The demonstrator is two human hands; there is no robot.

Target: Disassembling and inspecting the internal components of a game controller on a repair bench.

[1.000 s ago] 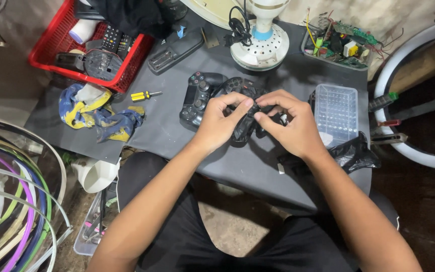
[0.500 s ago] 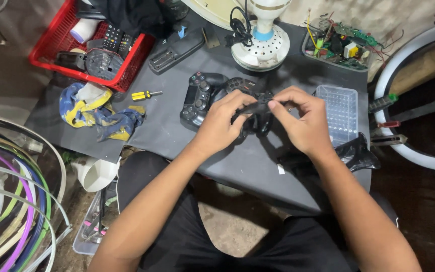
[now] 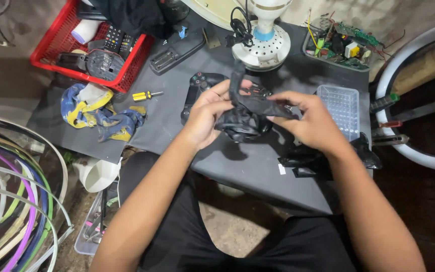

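Over the middle of the dark grey work table (image 3: 177, 126), both hands hold a crumpled black plastic bag (image 3: 245, 117) with a rounded lump inside. My left hand (image 3: 208, 112) grips the bag's left side. My right hand (image 3: 309, 121) pulls a flap of it to the right. Behind the bag a black game controller (image 3: 197, 88) lies on the table, partly hidden by my left hand.
A red basket (image 3: 51, 53) of remotes sits far left. Near it lie a yellow screwdriver (image 3: 147, 94) and a blue-yellow rag (image 3: 96, 113). A white fan base (image 3: 265, 48), a circuit-board tray (image 3: 341, 45) and a clear plastic box (image 3: 344, 108) are behind. Coloured hoops (image 3: 11, 201) lean left.
Both hands have lifted the black bundle off the table. The right hand has drawn a flap of the bag out to the right, and a strip of it now stands up.
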